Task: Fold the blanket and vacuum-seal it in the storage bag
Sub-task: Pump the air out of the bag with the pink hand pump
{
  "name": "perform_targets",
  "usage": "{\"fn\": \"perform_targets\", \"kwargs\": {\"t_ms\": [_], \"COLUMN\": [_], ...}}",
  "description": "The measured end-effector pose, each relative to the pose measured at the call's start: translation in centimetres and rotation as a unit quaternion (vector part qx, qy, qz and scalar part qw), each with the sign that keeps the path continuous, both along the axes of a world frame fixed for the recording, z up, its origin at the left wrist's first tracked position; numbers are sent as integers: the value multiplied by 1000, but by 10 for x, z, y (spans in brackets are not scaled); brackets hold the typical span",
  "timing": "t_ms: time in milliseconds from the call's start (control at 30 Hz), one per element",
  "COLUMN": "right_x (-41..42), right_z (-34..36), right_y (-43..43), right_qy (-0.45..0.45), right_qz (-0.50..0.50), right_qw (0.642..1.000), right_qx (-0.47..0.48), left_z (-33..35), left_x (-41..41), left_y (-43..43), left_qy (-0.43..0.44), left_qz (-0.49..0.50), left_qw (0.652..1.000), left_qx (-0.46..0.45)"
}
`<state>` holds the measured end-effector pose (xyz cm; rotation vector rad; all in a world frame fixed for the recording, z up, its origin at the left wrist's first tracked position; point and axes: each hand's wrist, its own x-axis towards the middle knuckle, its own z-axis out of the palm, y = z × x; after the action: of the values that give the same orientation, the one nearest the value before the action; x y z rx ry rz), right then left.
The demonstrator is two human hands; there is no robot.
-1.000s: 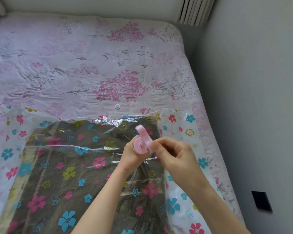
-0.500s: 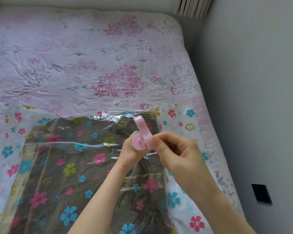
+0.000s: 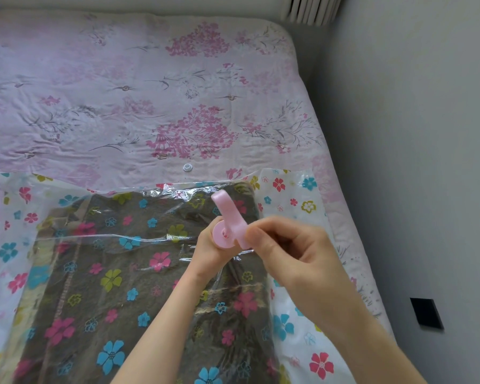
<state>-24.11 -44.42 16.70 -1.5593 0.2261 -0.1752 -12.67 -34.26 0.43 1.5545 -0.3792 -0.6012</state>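
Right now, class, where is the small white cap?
In the head view, the cap lies on the pink bedspread, just beyond the bag's far edge.

Home bedroom — bed [image 3: 150, 87] with pink floral quilt, grey wall [image 3: 413, 134], radiator [image 3: 313, 8] behind

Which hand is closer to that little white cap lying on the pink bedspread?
Left. The left hand, gripping the pink hand pump, sits just below the white cap. The right hand, holding the pump handle, is farther off to the right.
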Motion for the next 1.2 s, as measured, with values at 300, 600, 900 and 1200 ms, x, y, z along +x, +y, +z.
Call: {"fn": "perform_targets", "kwargs": {"t_ms": [300, 600, 900, 1200], "right_x": [19, 6, 6, 20], "right_z": [-54, -18, -18, -54], "right_y": [11, 3, 2, 11], "right_qy": [124, 10, 48, 115], "right_qz": [-19, -20, -2, -40], "right_qw": [986, 1000, 998, 986], "right_qx": [-109, -16, -44, -111], "left_z": [-2, 5, 4, -4], "left_x": [1, -1, -1, 4], "left_y": [1, -4, -1, 0], "left_qy": [-10, -2, -10, -21], "left_qz": [22, 28, 9, 4], "left_qw": [999, 999, 999, 998], "left_qx": [35, 24, 30, 52]}}
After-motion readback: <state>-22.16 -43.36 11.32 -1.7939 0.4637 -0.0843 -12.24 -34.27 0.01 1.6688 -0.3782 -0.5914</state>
